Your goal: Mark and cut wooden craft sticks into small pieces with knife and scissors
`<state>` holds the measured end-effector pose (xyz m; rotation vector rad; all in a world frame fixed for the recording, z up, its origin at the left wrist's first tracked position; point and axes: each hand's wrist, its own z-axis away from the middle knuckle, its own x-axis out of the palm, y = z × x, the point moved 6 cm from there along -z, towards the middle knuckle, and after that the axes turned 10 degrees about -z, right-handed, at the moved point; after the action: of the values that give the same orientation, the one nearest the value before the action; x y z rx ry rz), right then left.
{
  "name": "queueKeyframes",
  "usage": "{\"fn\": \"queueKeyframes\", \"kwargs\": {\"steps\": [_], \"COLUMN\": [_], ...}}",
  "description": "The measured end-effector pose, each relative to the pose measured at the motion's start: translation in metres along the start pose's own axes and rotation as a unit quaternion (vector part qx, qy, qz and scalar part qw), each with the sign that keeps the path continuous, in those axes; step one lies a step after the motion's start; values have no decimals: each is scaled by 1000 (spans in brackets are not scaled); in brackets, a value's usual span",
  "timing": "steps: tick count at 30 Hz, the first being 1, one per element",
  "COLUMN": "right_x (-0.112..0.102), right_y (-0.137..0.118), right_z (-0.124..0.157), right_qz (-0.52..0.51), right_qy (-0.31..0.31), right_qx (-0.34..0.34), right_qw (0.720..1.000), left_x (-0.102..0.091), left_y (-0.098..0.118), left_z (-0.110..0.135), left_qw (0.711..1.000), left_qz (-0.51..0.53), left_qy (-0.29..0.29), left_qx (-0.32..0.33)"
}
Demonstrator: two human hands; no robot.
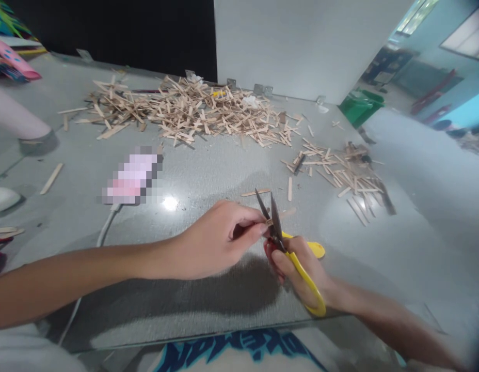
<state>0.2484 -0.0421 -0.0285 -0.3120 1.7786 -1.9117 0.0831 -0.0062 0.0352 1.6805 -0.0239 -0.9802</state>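
My right hand (pixel 301 266) grips a pair of scissors (pixel 276 219) with yellow handles, and its dark blades stand apart, pointing away from me. My left hand (pixel 227 232) is closed in a pinch on a short piece of wooden stick (pixel 269 222), which sits between the open blades. Something red shows under my right fingers; I cannot make out what it is. Just beyond the blades, loose wooden sticks (pixel 289 188) lie on the grey tabletop (pixel 208 175).
A large heap of wooden sticks (pixel 193 111) lies along the back panel, with a smaller pile (pixel 351 168) to the right. A blurred-out phone (pixel 133 178) with a white cable (pixel 105 227) lies left. A white mouse-like object (pixel 5 200) is at the left edge; a green bin (pixel 361 107) stands beyond.
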Motion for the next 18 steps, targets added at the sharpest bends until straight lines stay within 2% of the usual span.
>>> {"fn": "queueKeyframes", "kwargs": {"steps": [9,18], "right_x": [1,0], "right_y": [-2,4], "right_z": [0,0], "right_qz": [-4,-7], "right_qy": [17,-3], "right_qx": [18,21], "right_qw": [1000,1000], "left_x": [1,2], "left_y": [1,1], "left_z": [0,-1], "left_qw": [999,998], "left_qz": [38,58], "left_qy": [-14,-19], "left_qx": [-12,-18]}}
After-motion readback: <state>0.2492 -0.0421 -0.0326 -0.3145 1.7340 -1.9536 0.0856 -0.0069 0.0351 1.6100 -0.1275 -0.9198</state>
